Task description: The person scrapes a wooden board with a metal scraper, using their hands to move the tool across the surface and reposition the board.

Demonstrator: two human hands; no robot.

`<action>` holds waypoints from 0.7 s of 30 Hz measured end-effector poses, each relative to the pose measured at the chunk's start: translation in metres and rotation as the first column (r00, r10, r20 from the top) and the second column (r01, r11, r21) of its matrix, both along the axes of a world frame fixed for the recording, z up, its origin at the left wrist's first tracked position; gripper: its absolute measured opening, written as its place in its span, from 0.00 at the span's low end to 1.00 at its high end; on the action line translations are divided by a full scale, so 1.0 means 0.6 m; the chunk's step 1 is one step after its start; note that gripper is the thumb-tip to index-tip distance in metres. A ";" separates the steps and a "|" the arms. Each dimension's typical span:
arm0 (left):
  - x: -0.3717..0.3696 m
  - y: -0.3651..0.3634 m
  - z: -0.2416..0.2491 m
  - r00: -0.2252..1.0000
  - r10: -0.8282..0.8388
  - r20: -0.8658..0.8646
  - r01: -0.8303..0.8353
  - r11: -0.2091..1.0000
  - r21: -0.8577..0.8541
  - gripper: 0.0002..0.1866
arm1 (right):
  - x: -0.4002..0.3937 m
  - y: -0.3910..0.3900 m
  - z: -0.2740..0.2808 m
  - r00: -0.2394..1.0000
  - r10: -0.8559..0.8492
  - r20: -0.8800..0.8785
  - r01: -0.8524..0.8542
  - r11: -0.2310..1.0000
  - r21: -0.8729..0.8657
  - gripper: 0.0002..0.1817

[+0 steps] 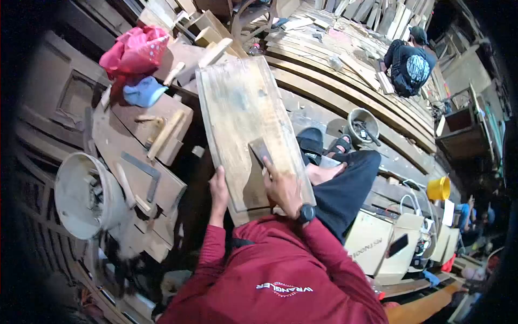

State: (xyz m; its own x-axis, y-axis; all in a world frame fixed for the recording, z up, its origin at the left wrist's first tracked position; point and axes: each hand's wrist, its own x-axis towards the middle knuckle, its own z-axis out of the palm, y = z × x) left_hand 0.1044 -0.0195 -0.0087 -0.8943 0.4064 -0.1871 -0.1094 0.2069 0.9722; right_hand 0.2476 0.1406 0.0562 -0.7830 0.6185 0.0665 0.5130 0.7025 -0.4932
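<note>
A pale wooden panel (243, 108) with a raised border and dark stains lies lengthwise in front of me, its near end against my shirt. My left hand (218, 191) is closed on the panel's left edge. Over the lower half of the panel, my right hand (285, 190) grips a flat, greyish-brown scraper (260, 152), its forefinger stretched along it. The scraper's broad end rests at the panel's face, and the rest is hidden under my fingers. A dark watch (306, 214) is on my right wrist.
On the left are a white bucket (81, 200) of small pieces, a carpenter's square (148, 175), a pink bag (135, 51) and a blue cap (144, 90). To the right stand a grey bucket (362, 124), cardboard (372, 237) and a phone (398, 245). A person (413, 65) crouches far right.
</note>
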 end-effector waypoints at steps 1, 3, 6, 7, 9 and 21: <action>0.006 0.006 0.004 0.999 0.034 0.025 -0.035 0.998 0.055 0.34 | 0.024 -0.012 0.001 0.999 -0.007 0.032 0.006 1.000 0.007 0.24; -0.001 -0.003 -0.010 0.999 -0.022 0.029 0.021 0.999 0.032 0.34 | 0.027 -0.009 0.004 1.000 0.016 0.007 -0.016 0.999 0.036 0.24; 0.004 0.006 -0.004 1.000 -0.011 0.024 0.010 0.998 0.062 0.34 | -0.058 0.027 0.014 0.996 0.019 -0.088 -0.013 0.998 0.061 0.23; 0.003 0.003 -0.006 0.999 0.005 0.031 -0.008 0.996 0.087 0.34 | -0.096 0.043 0.014 0.992 0.021 -0.121 -0.014 0.998 0.058 0.23; -0.002 -0.007 0.000 0.993 -0.007 0.121 0.011 0.999 -0.034 0.35 | -0.173 0.074 -0.006 0.988 0.010 -0.156 0.009 0.993 0.115 0.22; 0.001 -0.002 0.004 0.998 -0.024 0.052 0.022 0.999 0.028 0.33 | 0.030 -0.025 0.022 0.999 0.030 0.033 -0.029 0.999 -0.043 0.24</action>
State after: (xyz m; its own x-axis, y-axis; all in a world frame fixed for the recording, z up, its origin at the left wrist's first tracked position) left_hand 0.1052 -0.0209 -0.0064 -0.8741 0.4322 -0.2217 -0.1556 0.1832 0.9707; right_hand 0.2654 0.1257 0.0692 -0.8024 0.5966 0.0137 0.5092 0.6964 -0.5056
